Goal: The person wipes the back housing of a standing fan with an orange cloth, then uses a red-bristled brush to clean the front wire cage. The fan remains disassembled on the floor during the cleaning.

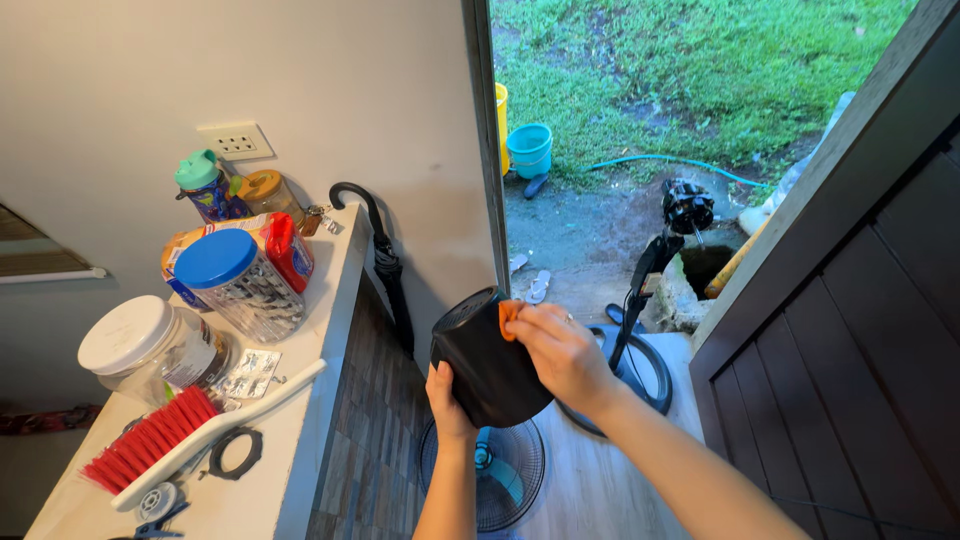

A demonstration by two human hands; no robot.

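At centre, 6 o'clock: one smooth black plastic housing [488, 357], rounded.
Left hand [447, 398]: closed underneath it.
Right hand [560, 352]: fingers pinch one orange cloth [509, 316] against it.

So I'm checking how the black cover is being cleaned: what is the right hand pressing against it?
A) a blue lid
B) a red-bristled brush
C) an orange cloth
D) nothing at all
C: the right hand presses a small orange cloth against the upper edge of the black cover, which the left hand supports from below; the red-bristled brush lies untouched on the counter.
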